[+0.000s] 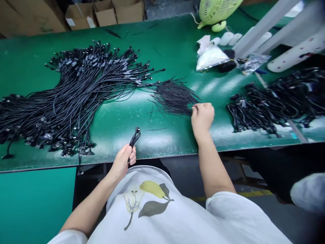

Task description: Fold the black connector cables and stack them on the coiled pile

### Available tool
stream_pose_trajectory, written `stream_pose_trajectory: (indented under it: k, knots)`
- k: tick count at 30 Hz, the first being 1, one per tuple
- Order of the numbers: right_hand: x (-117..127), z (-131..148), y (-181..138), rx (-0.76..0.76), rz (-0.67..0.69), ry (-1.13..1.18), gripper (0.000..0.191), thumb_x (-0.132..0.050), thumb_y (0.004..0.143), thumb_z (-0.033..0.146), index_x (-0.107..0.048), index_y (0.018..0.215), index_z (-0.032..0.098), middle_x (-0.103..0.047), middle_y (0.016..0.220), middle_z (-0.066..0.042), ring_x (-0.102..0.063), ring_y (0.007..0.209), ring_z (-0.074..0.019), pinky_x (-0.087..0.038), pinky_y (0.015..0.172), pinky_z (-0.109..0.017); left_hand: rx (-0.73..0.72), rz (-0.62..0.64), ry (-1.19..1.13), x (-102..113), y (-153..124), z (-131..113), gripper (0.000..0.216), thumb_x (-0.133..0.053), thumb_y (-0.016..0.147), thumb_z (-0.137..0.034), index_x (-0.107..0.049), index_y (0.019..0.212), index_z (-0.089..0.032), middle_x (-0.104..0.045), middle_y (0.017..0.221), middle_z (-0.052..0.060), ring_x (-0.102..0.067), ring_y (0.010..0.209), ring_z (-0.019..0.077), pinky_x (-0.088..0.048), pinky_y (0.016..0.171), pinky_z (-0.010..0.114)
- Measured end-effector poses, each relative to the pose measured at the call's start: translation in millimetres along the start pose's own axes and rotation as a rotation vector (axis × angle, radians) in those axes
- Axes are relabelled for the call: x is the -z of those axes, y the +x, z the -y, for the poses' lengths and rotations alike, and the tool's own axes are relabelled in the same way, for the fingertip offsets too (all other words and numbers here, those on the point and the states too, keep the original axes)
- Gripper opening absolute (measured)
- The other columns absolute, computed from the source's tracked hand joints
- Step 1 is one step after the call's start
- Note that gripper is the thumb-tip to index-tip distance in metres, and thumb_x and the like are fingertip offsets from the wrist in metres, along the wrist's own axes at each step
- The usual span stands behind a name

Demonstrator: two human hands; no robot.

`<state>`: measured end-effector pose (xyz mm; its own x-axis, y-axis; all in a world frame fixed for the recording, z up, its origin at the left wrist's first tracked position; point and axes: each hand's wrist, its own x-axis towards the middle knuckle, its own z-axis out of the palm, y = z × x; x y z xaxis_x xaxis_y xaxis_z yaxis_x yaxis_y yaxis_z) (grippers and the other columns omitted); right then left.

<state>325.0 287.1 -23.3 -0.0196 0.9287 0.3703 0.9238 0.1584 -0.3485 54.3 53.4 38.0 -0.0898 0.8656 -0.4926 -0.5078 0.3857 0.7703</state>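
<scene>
My left hand [125,158] is closed around a folded black cable [135,136], near the front edge of the green table [162,142]. The looped end and a connector stick up above the fingers. My right hand [203,118] is at the right end of a pile of thin black ties [175,96], with its thumb and fingertips pinched together. The fingertips touch the ends of the ties; whether one is caught between them is too small to make out. To the left spreads a large heap of straight black cables [76,88] with connectors at both ends.
Bundled black cables [274,101] lie at the right. Behind are a white plastic bag [212,57], white rolls [226,38], a green fan [215,12] and a slanting grey post [264,28]. Cardboard boxes [105,13] stand beyond the far edge. Someone's sleeve [308,193] shows at lower right.
</scene>
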Motion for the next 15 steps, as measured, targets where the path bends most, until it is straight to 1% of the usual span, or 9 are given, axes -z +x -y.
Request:
stream_pose_trajectory:
  k: [3,5,7,8,9,12,13,14,15]
  knots:
    - [11,9,-4,0.012,-0.017,-0.035,0.024,-0.046,0.091,0.03,-0.064,0.1,0.017,-0.057,0.1,-0.014,-0.049,0.093,-0.0259,-0.034,0.083,-0.039,-0.018,0.001,-0.024,-1,0,2,0.039,-0.065,0.081,-0.052,-0.05,0.077,-0.015,-0.036,0.056,-0.008,-0.032,0.045,0.0037,-0.025,0.045,0.018]
    - [18,20,-8,0.018,0.002,0.053,0.024,-0.045,0.091,0.03,-0.064,0.099,0.017,-0.06,0.099,-0.014,-0.051,0.091,-0.0249,-0.036,0.083,-0.038,-0.031,0.003,-0.02,-3,0,3,0.04,-0.064,0.081,-0.052,-0.05,0.077,-0.015,-0.036,0.056,-0.008,-0.033,0.045,0.0039,-0.026,0.046,0.018]
    - [25,40,-19,0.016,0.047,0.213,0.022,-0.048,0.09,0.03,-0.065,0.095,0.017,-0.062,0.097,-0.012,-0.054,0.087,-0.0227,-0.039,0.082,-0.036,-0.039,0.005,-0.01,-6,1,3,0.04,-0.064,0.082,-0.053,-0.05,0.077,-0.015,-0.036,0.056,-0.008,-0.034,0.045,0.0039,-0.026,0.046,0.018]
    - [28,53,-29,0.027,0.107,0.32,0.02,-0.05,0.089,0.031,-0.065,0.091,0.018,-0.063,0.094,-0.01,-0.055,0.085,-0.0214,-0.04,0.081,-0.035,-0.041,0.008,-0.009,-9,2,3,0.039,-0.063,0.082,-0.052,-0.051,0.079,-0.015,-0.036,0.056,-0.008,-0.034,0.046,0.0039,-0.026,0.047,0.018]
    - [30,69,-41,0.054,0.207,0.44,0.018,-0.053,0.088,0.031,-0.066,0.087,0.019,-0.064,0.091,-0.008,-0.056,0.083,-0.0202,-0.041,0.08,-0.033,-0.042,0.01,-0.012,-11,3,3,0.038,-0.063,0.083,-0.052,-0.052,0.082,-0.015,-0.036,0.057,-0.008,-0.034,0.046,0.0039,-0.027,0.047,0.018]
    - [28,119,-83,0.17,0.616,0.777,0.015,-0.058,0.086,0.032,-0.065,0.079,0.02,-0.064,0.081,-0.003,-0.057,0.077,-0.0168,-0.043,0.074,-0.029,-0.041,0.016,-0.053,-16,5,5,0.038,-0.061,0.085,-0.05,-0.051,0.102,-0.018,-0.037,0.059,-0.009,-0.033,0.046,0.0047,-0.027,0.046,0.018]
    - [27,133,-97,0.188,0.711,0.849,0.015,-0.058,0.086,0.031,-0.065,0.079,0.02,-0.062,0.078,-0.002,-0.056,0.073,-0.0155,-0.043,0.07,-0.028,-0.037,0.015,-0.062,-16,5,5,0.04,-0.061,0.085,-0.05,-0.05,0.107,-0.019,-0.036,0.059,-0.009,-0.033,0.046,0.005,-0.027,0.046,0.018]
    - [25,145,-109,0.197,0.769,0.897,0.015,-0.057,0.087,0.03,-0.065,0.08,0.02,-0.061,0.077,-0.002,-0.055,0.069,-0.0144,-0.042,0.066,-0.027,-0.035,0.015,-0.062,-15,6,6,0.041,-0.061,0.085,-0.05,-0.05,0.109,-0.019,-0.036,0.059,-0.009,-0.032,0.046,0.0052,-0.027,0.046,0.018]
    - [24,153,-118,0.207,0.79,0.921,0.015,-0.056,0.088,0.03,-0.064,0.081,0.019,-0.06,0.076,-0.001,-0.053,0.066,-0.0135,-0.041,0.063,-0.026,-0.042,0.016,-0.051,-13,6,6,0.041,-0.06,0.085,-0.05,-0.051,0.109,-0.019,-0.035,0.059,-0.009,-0.032,0.046,0.0053,-0.027,0.047,0.018]
